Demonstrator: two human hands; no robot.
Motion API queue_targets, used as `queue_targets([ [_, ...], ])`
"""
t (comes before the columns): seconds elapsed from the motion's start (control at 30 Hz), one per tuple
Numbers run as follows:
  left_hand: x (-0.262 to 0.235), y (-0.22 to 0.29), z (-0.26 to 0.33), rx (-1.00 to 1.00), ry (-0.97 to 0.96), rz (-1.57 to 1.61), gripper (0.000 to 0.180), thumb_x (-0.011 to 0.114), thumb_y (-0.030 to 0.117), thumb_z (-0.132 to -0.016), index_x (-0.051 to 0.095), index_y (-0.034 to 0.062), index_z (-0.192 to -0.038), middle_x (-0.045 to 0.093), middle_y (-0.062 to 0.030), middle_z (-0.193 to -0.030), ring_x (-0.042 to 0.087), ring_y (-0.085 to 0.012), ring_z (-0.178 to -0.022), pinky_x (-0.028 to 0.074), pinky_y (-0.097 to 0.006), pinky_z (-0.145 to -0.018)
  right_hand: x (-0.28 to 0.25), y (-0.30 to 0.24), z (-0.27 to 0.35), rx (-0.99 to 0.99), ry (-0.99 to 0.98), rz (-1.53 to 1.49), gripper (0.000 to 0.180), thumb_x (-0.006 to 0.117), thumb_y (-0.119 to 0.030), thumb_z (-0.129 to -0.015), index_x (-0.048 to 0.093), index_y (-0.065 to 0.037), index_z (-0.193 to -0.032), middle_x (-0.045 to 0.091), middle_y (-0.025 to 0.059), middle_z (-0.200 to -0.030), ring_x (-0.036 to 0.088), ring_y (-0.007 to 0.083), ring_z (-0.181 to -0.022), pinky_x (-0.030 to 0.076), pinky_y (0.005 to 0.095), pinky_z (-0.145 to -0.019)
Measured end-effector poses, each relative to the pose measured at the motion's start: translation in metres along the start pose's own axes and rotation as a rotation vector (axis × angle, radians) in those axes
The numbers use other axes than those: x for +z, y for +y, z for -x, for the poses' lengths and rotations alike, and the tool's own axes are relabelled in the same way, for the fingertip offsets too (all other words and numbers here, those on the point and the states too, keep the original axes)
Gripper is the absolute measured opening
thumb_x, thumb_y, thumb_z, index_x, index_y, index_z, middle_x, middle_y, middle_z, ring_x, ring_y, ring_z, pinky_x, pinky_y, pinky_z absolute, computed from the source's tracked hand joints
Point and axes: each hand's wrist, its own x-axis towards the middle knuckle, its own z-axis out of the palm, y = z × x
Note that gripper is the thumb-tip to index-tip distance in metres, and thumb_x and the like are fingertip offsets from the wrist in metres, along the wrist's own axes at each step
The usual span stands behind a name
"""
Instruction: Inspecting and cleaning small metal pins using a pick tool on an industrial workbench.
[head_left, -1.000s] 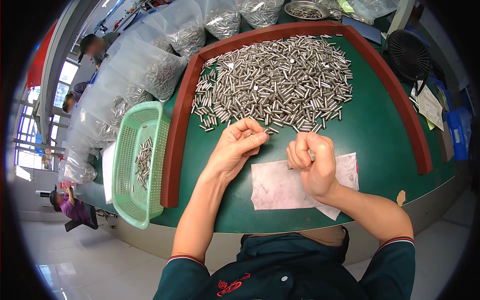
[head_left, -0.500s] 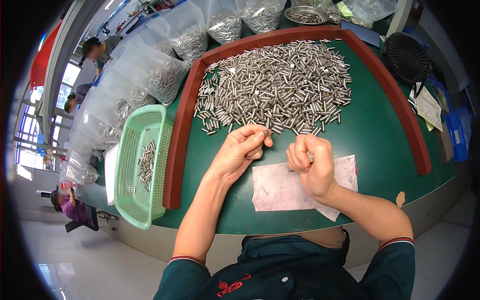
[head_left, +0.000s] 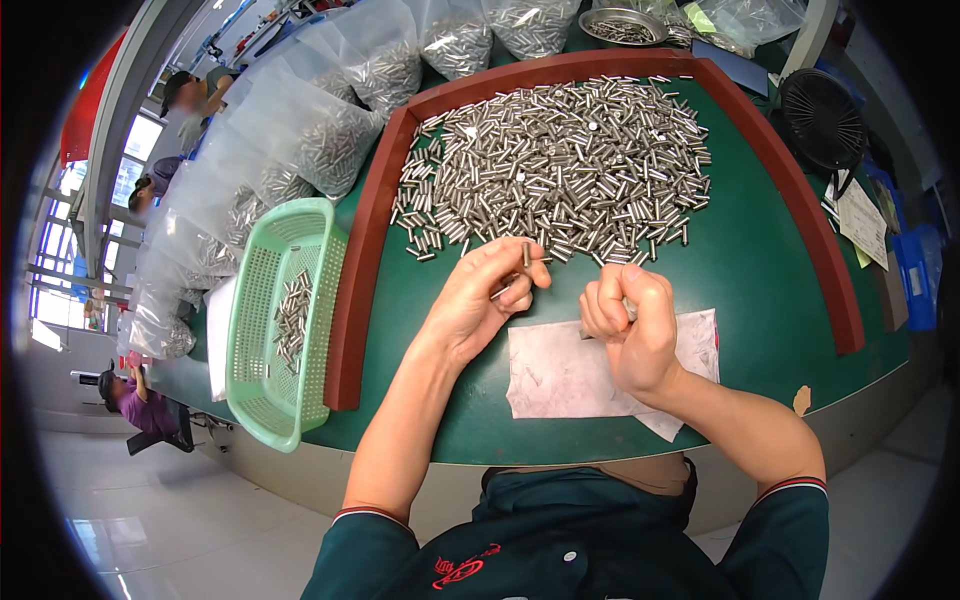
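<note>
A wide heap of short metal pins (head_left: 560, 170) lies on the green table top (head_left: 760, 270). At the heap's near edge my left hand (head_left: 490, 290) is closed, pinching one metal pin (head_left: 526, 254) upright between thumb and forefinger; a bit more metal shows by its curled lower fingers. To its right, my right hand (head_left: 635, 325) makes a loose fist over a stained whitish cloth (head_left: 555, 375). Something shiny and metallic peeks out of that fist, probably pins, but the fingers hide most of it.
A red-brown frame (head_left: 365, 270) borders the heap on three sides. Left of it stands a green plastic basket (head_left: 255, 400) holding some pins. Clear bags of pins (head_left: 335, 140) line the far left. A metal bowl (head_left: 625, 28) and black fan (head_left: 822, 118) stand behind. Other people sit at left.
The pin in my left fingertips now stands upright in plainer view, with the fingers slightly more opened out. My right fist stays nearly in place. The whole view has shifted a little.
</note>
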Motion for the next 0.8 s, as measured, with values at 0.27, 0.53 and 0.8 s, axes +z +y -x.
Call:
queue_targets([
  [0.27, 0.005, -0.006, -0.002, 0.217, 0.276, -0.461, 0.020, 0.060, 0.018, -0.080, 0.054, 0.0026, -0.067, 0.038, 0.0076, -0.052, 0.027, -0.0019, -0.046, 0.021, -0.019, -0.042, -0.001, 0.000, 0.000, -0.007, -0.002, 0.005, 0.030, 0.030, -0.013, -0.081, 0.026, -0.007, -0.052, 0.025, -0.0014, -0.048, 0.023, 0.0074, -0.046, 0.020, 0.0237, -0.044],
  [0.53, 0.012, -0.021, -0.010, 0.582, 0.357, -1.470, 0.015, 0.067, 0.012, -0.069, 0.059, 0.0011, -0.074, 0.041, -0.0042, -0.046, 0.037, -0.0146, -0.041, 0.032, -0.029, -0.042, 0.003, -0.002, 0.000, -0.010, 0.004, 0.036, 0.030, 0.030, -0.013, -0.080, 0.026, -0.007, -0.051, 0.026, -0.0007, -0.048, 0.023, 0.0080, -0.046, 0.021, 0.0238, -0.044],
  [0.8, 0.000, -0.003, 0.000, 0.142, 0.107, -0.196, 0.012, 0.054, 0.014, -0.085, 0.052, 0.0019, -0.082, 0.052, -0.0024, -0.064, 0.033, -0.0037, -0.047, 0.027, -0.018, -0.044, -0.001, 0.001, -0.001, -0.009, -0.002, 0.009, 0.032, 0.031, -0.015, -0.082, 0.026, -0.007, -0.051, 0.025, -0.0014, -0.048, 0.023, 0.0077, -0.045, 0.020, 0.0239, -0.043],
])
